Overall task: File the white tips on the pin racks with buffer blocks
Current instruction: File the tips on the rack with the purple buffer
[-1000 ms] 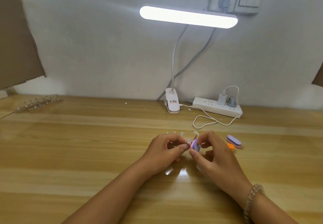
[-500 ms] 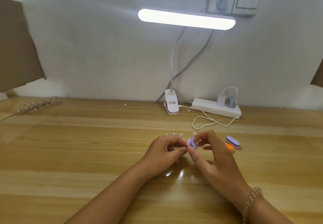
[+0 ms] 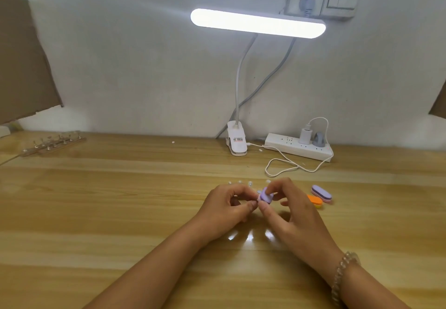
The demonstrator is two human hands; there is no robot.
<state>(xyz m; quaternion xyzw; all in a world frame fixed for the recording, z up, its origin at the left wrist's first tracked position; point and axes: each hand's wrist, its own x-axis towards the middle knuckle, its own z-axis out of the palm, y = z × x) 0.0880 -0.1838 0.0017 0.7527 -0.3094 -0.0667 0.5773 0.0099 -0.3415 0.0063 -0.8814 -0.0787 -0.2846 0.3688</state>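
Note:
My right hand pinches a small purple buffer block between thumb and fingers at the middle of the wooden table. My left hand is curled right beside it, fingertips pinching something small that the fingers hide. The block touches that spot. Behind the hands a clear pin rack carries several white tips, partly hidden. Two spare buffer blocks lie to the right: a purple-pink one and an orange one.
A second pin rack lies at the far left near the wall. A clip lamp, a white power strip and a looped charger cable sit at the back. Cardboard leans at the left.
My right hand has turned the purple block slightly against the spot my left fingers pinch. Both hands stay in the same place; the view shifted a little.

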